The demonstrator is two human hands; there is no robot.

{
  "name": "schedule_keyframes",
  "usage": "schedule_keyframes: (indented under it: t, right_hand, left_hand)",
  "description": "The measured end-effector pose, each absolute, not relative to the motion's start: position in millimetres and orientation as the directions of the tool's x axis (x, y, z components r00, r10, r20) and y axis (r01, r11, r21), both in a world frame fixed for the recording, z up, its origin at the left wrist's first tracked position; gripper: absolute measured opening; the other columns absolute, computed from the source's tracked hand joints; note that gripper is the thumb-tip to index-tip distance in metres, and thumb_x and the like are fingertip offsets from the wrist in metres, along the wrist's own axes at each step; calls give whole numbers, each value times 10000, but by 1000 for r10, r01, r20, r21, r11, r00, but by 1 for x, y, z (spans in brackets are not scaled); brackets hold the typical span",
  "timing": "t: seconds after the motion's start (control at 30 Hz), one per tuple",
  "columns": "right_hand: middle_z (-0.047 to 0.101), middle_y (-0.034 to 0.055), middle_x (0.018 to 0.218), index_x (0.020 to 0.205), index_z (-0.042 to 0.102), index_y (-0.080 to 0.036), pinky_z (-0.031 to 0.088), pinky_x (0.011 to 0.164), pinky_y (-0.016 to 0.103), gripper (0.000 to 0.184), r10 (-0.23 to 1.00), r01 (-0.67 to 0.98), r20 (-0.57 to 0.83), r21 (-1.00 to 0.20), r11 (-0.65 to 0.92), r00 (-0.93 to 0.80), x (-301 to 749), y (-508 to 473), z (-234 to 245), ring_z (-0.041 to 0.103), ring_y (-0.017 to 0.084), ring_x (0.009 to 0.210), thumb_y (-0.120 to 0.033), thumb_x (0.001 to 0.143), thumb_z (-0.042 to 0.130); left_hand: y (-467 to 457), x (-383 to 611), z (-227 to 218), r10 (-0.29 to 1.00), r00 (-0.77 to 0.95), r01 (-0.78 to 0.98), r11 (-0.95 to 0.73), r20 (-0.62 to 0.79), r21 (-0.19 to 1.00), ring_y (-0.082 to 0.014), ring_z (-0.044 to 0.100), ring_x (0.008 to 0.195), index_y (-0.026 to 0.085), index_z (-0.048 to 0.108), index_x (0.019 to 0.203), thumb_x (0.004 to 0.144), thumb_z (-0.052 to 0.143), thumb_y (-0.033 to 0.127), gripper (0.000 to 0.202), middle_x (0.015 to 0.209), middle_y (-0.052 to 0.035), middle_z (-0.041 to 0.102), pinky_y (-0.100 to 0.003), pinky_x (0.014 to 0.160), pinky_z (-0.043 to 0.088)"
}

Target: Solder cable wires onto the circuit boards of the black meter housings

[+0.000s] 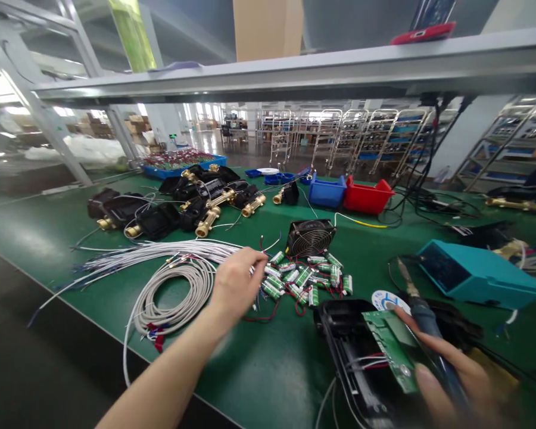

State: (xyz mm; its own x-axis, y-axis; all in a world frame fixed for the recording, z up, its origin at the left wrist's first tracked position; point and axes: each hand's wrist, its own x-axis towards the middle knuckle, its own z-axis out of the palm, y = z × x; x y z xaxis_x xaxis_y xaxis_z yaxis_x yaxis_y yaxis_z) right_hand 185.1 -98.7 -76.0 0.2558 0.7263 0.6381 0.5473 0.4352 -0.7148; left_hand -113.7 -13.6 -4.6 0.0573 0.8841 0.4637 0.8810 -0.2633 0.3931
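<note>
My left hand [237, 286] reaches across the green bench, fingers curled together at the edge of a pile of small green cylindrical batteries with red wires [306, 277]; whether it grips one is hidden. My right hand [446, 372] at the lower right is wrapped around a soldering iron [422, 310], its tip pointing up and away. Under that hand lies a green circuit board [390, 342] resting in an open black housing [355, 351]. A coil of white cable [174, 289] lies just left of my left hand.
A small black fan [310, 237] stands behind the batteries. A teal soldering station [477, 274] sits at right. Black units with brass fittings [183, 205] lie at the back left, blue [326, 192] and red [367, 196] bins behind. A metal shelf [295, 74] hangs overhead.
</note>
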Motion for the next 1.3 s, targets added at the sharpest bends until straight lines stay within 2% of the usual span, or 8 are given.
schedule_keyframes:
  t: [0.1, 0.27, 0.53, 0.73, 0.9, 1.0, 1.1, 1.3]
  right_hand:
    - [710, 86, 1263, 1121, 636, -247, 479, 1054, 496, 236, 726, 497, 600, -767, 406, 334, 172, -103, -65, 641, 344, 1218, -390, 945, 572]
    - [713, 79, 1253, 1118, 648, -255, 474, 1063, 472, 232, 709, 499, 601, -772, 394, 370, 159, -107, -54, 650, 323, 1205, -385, 953, 550]
    - [731, 76, 1213, 1167, 635, -253, 568, 918, 365, 277, 689, 554, 688, -674, 489, 229, 191, -95, -83, 699, 289, 1123, -375, 922, 591]
    - [746, 62, 1191, 1157, 654, -272, 605, 862, 358, 278, 665, 594, 712, -642, 485, 226, 190, -93, -79, 733, 290, 1038, -404, 926, 575]
    - [717, 63, 1260, 1163, 641, -272, 560, 972, 391, 255, 722, 529, 632, -729, 433, 280, 176, -103, -64, 691, 291, 1147, -390, 963, 535]
    - [697, 67, 1304, 1192, 625, -263, 553, 980, 382, 265, 746, 523, 616, -735, 431, 252, 179, -103, -66, 671, 288, 1189, -368, 962, 544]
    - [712, 62, 1278, 1182, 634, -263, 570, 933, 350, 264, 708, 540, 664, -698, 471, 240, 184, -99, -72, 693, 276, 1151, -369, 953, 558]
    - [696, 73, 1298, 1190, 629, -253, 550, 970, 356, 267, 736, 524, 624, -732, 435, 261, 183, -101, -71, 685, 266, 1162, -367, 966, 540]
  left_hand:
    - [27, -160, -16, 928, 96, 949, -194, 360, 247, -232, 685, 993, 140, 686, 1014, 964, 610, 210, 114, 1042, -73, 715, -455, 908, 556]
    - [59, -187, -36, 927, 342, 933, -355, 155, 62, -228, 671, 1023, 159, 648, 1158, 966, 634, 312, 245, 1183, -86, 672, -444, 888, 575]
    - [72, -207, -32, 897, 436, 894, -441, 76, 79, -212, 682, 963, 158, 639, 1169, 973, 625, 320, 255, 1153, -83, 677, -415, 838, 591]
    - [66, -211, -8, 919, 334, 894, -379, 209, 237, -184, 685, 884, 158, 664, 1085, 978, 615, 334, 212, 1065, -63, 697, -378, 798, 592]
    - [49, -189, 19, 853, 132, 797, -394, 505, 457, -142, 648, 633, 157, 617, 889, 979, 573, 391, 254, 725, 8, 662, -312, 658, 566]
    - [29, -163, 48, 734, -29, 653, -500, 679, 569, -131, 639, 554, 209, 501, 903, 990, 457, 402, 216, 751, -6, 693, -274, 550, 550]
    - [4, -135, 83, 628, -133, 512, -619, 767, 596, -117, 632, 505, 242, 444, 930, 989, 427, 404, 174, 830, -12, 720, -257, 473, 545]
    - [5, -117, 115, 502, -343, 231, -774, 794, 589, -107, 679, 485, 195, 581, 722, 784, 736, 212, 168, 635, 20, 726, -200, 474, 588]
